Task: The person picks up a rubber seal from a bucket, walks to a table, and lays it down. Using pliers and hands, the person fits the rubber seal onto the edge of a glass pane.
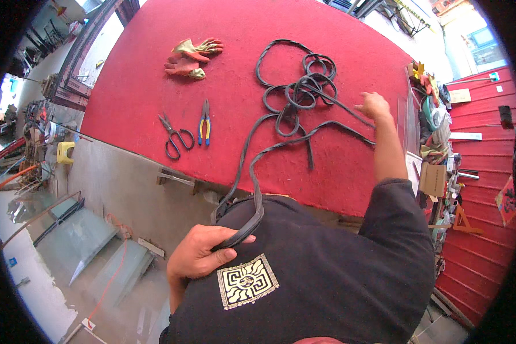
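A long black rubber strip [252,155] lies in loose loops on the red-covered table [137,114], and part of it hangs over the near edge toward me. Low in front of my chest, my left hand [200,251] is closed round a bent length of this strip. My right hand [375,106] reaches out over the right side of the table, fingers partly stretched and pointing left, with nothing visible in them. Two runs of the strip pass out of sight at my right forearm. Left of the loops lie pliers [204,127] with blue-and-yellow handles and black-handled scissors [174,137].
A pair of red-and-yellow work gloves [192,58] lies at the far left of the table. Along the right edge stand a cardboard box [433,180] and mixed clutter. Glass sheets [77,243] are on the floor at left, near a yellow stool [65,152].
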### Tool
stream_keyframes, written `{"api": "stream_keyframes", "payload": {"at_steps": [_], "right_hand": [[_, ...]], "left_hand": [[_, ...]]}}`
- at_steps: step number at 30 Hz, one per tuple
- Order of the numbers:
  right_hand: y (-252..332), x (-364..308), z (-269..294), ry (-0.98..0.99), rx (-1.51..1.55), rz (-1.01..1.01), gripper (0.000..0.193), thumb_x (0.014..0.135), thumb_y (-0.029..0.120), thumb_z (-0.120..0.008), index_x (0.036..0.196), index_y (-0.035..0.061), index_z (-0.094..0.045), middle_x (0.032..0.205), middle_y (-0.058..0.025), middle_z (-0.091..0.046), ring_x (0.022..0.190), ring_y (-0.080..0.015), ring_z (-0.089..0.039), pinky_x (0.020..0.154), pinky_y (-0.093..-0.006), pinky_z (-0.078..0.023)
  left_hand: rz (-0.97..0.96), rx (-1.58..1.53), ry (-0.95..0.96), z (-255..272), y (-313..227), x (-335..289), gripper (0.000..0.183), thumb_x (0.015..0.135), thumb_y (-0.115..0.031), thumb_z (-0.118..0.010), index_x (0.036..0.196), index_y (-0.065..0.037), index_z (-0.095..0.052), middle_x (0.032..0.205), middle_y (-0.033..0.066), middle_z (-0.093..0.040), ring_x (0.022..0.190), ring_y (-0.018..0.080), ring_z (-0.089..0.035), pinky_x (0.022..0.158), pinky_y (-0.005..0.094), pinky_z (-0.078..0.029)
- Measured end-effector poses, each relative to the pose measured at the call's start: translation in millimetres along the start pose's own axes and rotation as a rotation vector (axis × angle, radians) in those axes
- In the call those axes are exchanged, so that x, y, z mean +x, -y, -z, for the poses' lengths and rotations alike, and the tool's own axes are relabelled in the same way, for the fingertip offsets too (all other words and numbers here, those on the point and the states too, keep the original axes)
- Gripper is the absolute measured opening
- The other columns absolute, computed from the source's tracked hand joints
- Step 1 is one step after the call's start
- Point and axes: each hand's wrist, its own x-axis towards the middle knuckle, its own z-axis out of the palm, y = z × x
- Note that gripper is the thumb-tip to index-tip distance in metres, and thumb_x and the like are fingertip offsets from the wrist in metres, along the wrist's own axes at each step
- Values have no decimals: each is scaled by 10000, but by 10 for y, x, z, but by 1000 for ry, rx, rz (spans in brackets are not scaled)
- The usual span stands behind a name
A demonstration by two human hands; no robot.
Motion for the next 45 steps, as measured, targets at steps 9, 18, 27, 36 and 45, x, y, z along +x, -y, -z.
{"api": "stream_keyframes", "payload": {"at_steps": [9, 18, 27, 36, 45], "right_hand": [[1302, 422, -417, -375, 366, 406, 580, 895, 129, -656, 1458, 168, -526, 1504, -138, -509, 1358, -345, -506, 1118, -435, -441], [1537, 791, -169, -244, -167, 749, 276, 841, 222, -719, 1096, 116, -714, 1182, -87, -650, 1180, -285, -615, 1055, -418, -455], [-356, 833, 2872, -1685, 347, 300, 258, 934, 106, -564, 1166, 24, -639, 1071, -145, -684, 958, -288, -675, 819, -385, -514], [-769, 726, 2222, -529, 38, 37, 410, 984, 388, -573, 1156, 43, -710, 1169, -242, -695, 1112, -414, -658, 973, -507, -518], [-364, 348, 289, -215, 174, -259, 503, 964, 477, -617, 1069, 2, -745, 1128, -262, -710, 1104, -415, -680, 961, -513, -538]], "left_hand": [[-9, 35, 46, -34, -73, 121, 330, 903, -100, -696, 1220, -9, -707, 1050, 183, -742, 950, 332, -736, 835, 361, -549], [-26, 13, -15, -53, 0, 26, 321, 918, -114, -692, 1221, -9, -706, 1061, 181, -743, 969, 320, -739, 849, 356, -546], [-56, -48, 50, 35, 30, 121, 319, 940, -134, -689, 1235, -13, -700, 1095, 171, -743, 1019, 286, -733, 885, 347, -537], [-104, -50, 55, 94, 109, 55, 319, 945, -143, -685, 1236, -13, -697, 1085, 166, -742, 1015, 285, -729, 884, 347, -532], [-77, 1, 84, 125, 80, -64, 317, 944, -144, -679, 1231, -13, -703, 1080, 177, -740, 992, 309, -733, 865, 362, -538]]}}
